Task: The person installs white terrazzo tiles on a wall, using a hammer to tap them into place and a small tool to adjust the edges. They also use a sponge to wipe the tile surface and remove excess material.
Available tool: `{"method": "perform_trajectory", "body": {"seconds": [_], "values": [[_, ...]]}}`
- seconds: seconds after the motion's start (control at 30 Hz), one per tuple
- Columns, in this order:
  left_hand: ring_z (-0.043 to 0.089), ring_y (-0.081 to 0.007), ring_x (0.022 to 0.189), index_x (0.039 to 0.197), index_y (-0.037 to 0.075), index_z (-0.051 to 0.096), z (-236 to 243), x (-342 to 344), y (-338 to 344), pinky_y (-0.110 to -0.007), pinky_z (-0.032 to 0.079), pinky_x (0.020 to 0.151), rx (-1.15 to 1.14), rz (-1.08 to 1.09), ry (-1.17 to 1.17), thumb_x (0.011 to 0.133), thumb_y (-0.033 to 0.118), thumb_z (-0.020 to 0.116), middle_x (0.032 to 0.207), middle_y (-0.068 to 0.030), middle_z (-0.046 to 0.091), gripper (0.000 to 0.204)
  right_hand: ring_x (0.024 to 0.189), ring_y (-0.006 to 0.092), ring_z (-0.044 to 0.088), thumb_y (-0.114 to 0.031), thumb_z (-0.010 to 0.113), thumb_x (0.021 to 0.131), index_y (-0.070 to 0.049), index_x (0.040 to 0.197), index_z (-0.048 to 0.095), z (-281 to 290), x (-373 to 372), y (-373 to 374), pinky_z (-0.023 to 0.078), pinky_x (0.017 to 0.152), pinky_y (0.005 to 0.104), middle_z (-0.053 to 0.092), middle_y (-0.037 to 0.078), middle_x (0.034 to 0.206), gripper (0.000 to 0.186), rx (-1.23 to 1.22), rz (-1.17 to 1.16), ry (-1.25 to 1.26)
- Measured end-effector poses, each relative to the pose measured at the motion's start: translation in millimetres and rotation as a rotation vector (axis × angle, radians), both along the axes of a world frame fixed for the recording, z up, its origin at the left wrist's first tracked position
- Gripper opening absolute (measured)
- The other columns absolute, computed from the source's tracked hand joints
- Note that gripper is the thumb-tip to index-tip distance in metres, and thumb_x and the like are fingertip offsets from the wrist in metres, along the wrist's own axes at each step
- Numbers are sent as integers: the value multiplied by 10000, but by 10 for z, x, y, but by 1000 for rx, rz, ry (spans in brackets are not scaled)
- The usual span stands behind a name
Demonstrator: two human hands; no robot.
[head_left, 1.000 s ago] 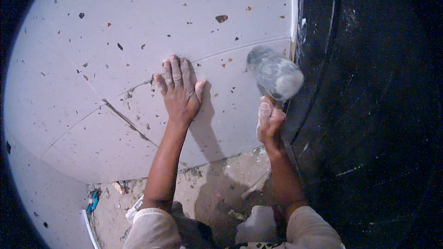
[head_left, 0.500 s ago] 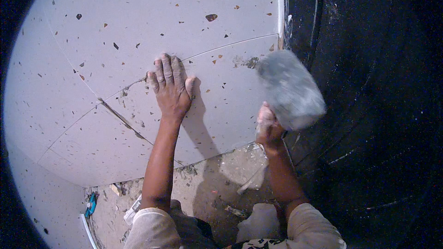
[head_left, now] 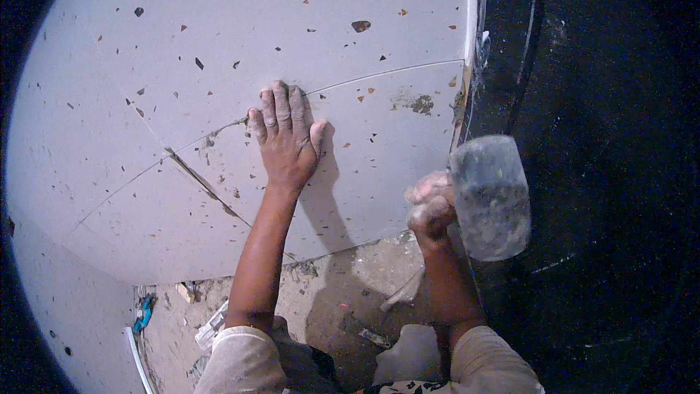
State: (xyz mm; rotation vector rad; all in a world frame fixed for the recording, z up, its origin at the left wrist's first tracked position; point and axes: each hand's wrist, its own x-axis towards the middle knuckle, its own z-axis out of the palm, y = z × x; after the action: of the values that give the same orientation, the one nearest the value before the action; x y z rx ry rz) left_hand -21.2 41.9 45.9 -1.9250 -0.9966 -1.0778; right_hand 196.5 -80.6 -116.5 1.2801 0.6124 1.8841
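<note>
Large off-white terrazzo-patterned tiles [head_left: 372, 142] fill the upper and middle view, crossed by thin joints and a dirty crack. My left hand [head_left: 286, 135] lies flat on them across a joint, fingers stretched out and dusted pale. My right hand [head_left: 430, 204], also dusty, is closed on the handle of a mallet. The mallet's bulky grey, dust-covered head [head_left: 490, 197] is raised beside the tiles' right edge and hides most of the handle. A grey smudge [head_left: 421, 103] marks the tile up and right of my left hand.
A dark surface [head_left: 605, 102] takes up the right side, bordered by a white strip [head_left: 470, 7]. Below the tiles lies a dusty floor [head_left: 383, 263] with scraps, a teal item [head_left: 144, 312] and a narrow white length [head_left: 136, 354] at the lower left.
The mallet head has moved from over the tile down and rightward, turning as it went, exposing the grey smudge. My right hand has shifted slightly. My left hand stays on the joint.
</note>
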Motion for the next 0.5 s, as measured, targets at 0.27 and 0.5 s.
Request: {"method": "perform_trajectory", "body": {"seconds": [0.27, 0.5], "values": [[84, -322, 1498, 1490, 77, 363, -75, -149, -5, -498, -20, 1193, -9, 34, 3, 973, 507, 406, 1605, -147, 179, 674, 545, 172, 505, -348, 503, 991, -5, 901, 605, 209, -30, 181, 423, 495, 351, 559, 20, 675, 369, 595, 2017, 1749], [51, -375, 1492, 1503, 74, 328, -48, -84, 2, -540, -15, 1183, -32, -32, 63, 951, 517, 437, 1613, -165, 130, 717, 525, 280, 498, -320, 572, 963, 24, 874, 554, 228, 31, 218, 412, 509, 416, 570, 183, 644, 356, 637, 1390, 1971]]}}
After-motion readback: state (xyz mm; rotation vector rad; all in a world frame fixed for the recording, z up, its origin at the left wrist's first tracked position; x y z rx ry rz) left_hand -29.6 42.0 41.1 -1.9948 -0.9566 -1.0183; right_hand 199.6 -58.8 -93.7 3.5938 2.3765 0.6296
